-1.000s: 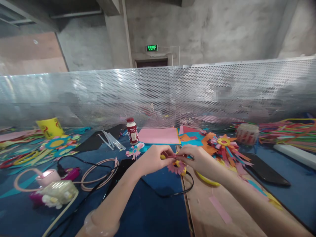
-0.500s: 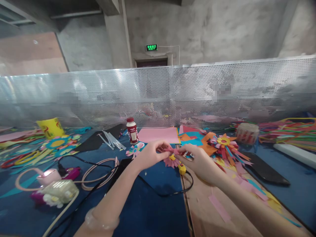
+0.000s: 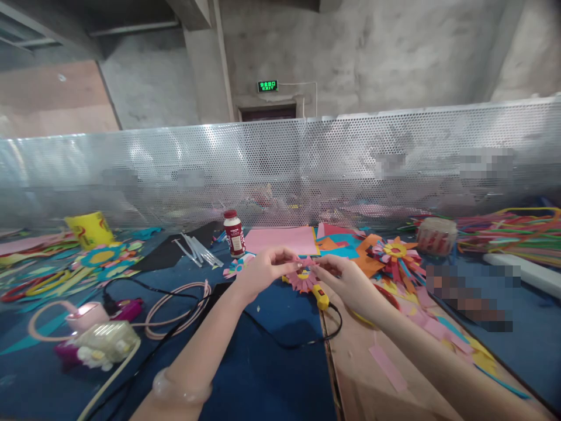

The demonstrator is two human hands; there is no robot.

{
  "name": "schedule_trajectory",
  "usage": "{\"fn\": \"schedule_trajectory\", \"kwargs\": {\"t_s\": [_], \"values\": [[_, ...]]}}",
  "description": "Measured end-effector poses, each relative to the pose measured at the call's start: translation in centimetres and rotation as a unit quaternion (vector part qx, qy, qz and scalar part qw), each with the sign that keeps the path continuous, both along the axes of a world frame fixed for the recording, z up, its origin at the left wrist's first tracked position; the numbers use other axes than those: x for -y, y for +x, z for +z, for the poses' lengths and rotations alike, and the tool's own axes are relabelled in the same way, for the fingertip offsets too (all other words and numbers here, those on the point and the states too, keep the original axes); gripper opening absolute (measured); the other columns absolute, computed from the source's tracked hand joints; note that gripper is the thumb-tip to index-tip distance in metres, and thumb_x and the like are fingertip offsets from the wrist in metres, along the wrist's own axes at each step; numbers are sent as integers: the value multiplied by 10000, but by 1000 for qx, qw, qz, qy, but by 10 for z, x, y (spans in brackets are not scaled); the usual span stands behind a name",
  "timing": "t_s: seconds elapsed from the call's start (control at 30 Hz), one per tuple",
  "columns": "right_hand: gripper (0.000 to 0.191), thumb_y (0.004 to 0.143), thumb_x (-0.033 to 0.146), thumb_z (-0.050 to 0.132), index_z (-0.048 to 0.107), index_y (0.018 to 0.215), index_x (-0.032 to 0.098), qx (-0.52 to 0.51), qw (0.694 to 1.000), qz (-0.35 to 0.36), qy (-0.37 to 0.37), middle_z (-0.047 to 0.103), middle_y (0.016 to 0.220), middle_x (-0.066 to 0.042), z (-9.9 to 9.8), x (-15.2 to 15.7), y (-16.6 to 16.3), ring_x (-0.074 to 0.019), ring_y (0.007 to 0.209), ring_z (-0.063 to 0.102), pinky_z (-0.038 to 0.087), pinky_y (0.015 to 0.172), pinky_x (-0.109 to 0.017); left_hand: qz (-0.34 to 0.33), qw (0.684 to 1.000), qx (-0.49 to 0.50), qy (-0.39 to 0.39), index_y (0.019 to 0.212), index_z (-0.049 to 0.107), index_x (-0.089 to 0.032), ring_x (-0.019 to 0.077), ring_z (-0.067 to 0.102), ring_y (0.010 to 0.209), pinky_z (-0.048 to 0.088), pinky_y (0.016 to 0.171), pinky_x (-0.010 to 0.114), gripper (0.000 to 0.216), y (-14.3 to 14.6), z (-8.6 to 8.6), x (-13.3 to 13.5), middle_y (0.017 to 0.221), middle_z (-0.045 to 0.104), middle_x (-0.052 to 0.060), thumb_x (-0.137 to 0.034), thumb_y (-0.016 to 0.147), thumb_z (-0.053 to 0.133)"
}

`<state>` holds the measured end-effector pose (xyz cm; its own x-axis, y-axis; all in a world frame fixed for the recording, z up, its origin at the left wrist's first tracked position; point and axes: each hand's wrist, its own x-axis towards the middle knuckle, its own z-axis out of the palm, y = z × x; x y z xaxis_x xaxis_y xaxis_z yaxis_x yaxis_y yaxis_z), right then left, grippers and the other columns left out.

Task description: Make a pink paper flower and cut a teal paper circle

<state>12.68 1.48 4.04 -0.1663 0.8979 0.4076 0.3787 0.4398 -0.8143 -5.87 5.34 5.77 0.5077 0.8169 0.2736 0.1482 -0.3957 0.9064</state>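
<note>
My left hand (image 3: 263, 270) and my right hand (image 3: 346, 280) meet above the table's middle, both pinched on a small pink paper piece (image 3: 308, 264) held between their fingertips. Just below it lies a pink paper flower with a yellow centre (image 3: 300, 279). A yellow glue gun (image 3: 321, 297) with a black cord lies under my right hand, on the seam between the blue cloth (image 3: 272, 374) and a brown board (image 3: 363, 374).
A perforated metal screen (image 3: 280, 169) closes off the far side. A red-capped bottle (image 3: 234, 233), pink paper sheet (image 3: 280, 240), finished paper flowers (image 3: 397, 257), coloured strips (image 3: 512, 231), a yellow cup (image 3: 90, 229), pink cables (image 3: 175, 304) and a power strip (image 3: 103, 342) surround the work area.
Both hands have lifted slightly away from the flower, which now lies exposed below them. The glue gun has come into view under my right hand. The pinch on the pink piece persists.
</note>
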Motion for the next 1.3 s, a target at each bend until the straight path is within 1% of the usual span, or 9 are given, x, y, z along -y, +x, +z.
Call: {"fn": "schedule_trajectory", "kwargs": {"t_s": [0.1, 0.2, 0.37, 0.5, 0.67, 0.77, 0.87, 1.1, 1.3], "values": [[333, 873, 429, 383, 587, 810, 174, 48, 997, -61, 16, 643, 756, -48, -4, -8, 6, -162, 697, 598, 438, 631, -271, 35, 999, -1, 11, 802, 599, -159, 148, 590, 787, 424, 735, 276, 136, -1, 0, -2, 813, 648, 27, -270, 726, 614], [393, 864, 446, 368, 525, 615, 186, 208, 966, -151, 33, 570, 582, -35, -18, -18, 10, -163, 565, 548, 359, 524, -267, 77, 997, 2, 20, 786, 597, -160, 145, 585, 773, 423, 721, 270, 137, -2, 1, -4, 788, 638, 16, -272, 710, 621], [242, 717, 348, 562, 470, 551, 197, 317, 937, -139, 36, 566, 587, -58, -50, -25, 3, -202, 596, 559, 341, 525, -277, 126, 992, 9, 25, 796, 607, -153, 122, 555, 706, 421, 662, 247, 154, -5, 3, -5, 768, 609, 9, -285, 715, 610], [39, 670, 166, 512, 485, 657, 190, 262, 952, -157, 27, 599, 697, -85, -59, -32, -4, -235, 704, 593, 402, 596, -305, 147, 989, 21, 20, 796, 612, -144, 127, 556, 695, 422, 630, 238, 195, -6, 4, -7, 761, 621, 24, -311, 698, 634], [67, 736, 159, 457, 420, 779, 194, 159, 976, -150, -22, 625, 753, -77, -47, -36, 0, -201, 671, 628, 471, 570, -299, 169, 983, 67, 17, 797, 626, -143, 163, 600, 761, 449, 644, 251, 205, -9, 7, -8, 808, 657, 57, -308, 678, 653], [132, 764, 172, 467, 390, 867, 198, -25, 993, -74, -90, 646, 904, -75, -32, -29, 7, -164, 727, 652, 509, 618, -278, 200, 974, 104, 19, 792, 633, -143, 160, 604, 745, 459, 637, 248, 224, -10, 8, -9, 805, 660, 53, -312, 652, 676], [282, 720, 157, 561, 416, 959, 194, -206, 970, 1, -126, 623, 990, -64, -16, -20, 15, -145, 794, 633, 493, 677, -258, 225, 965, 134, 28, 830, 639, -147, 148, 602, 715, 456, 604, 234, 275, -12, 8, -11, 803, 661, 43, -335, 636, 693], [242, 700, 313, 672, 500, 820, 191, -310, 944, 42, -102, 503, 708, 27, -1, -4, 19, -77, 560, 483, 409, 534, -218, 235, 962, 131, 41, 871, 637, -156, 148, 609, 756, 461, 637, 235, 271, -12, 8, -12, 836, 666, 42, -343, 677, 666], [298, 774, 414, 573, 521, 944, 176, -230, 967, 63, -95, 465, 563, 34, 6, 14, 9, -108, 501, 465, 399, 501, -258, 226, 966, 113, 56, 913, 642, -161, 159, 621, 772, 482, 650, 248, 274, -11, 7, -10, 901, 676, 62, -350, 714, 638]]}}
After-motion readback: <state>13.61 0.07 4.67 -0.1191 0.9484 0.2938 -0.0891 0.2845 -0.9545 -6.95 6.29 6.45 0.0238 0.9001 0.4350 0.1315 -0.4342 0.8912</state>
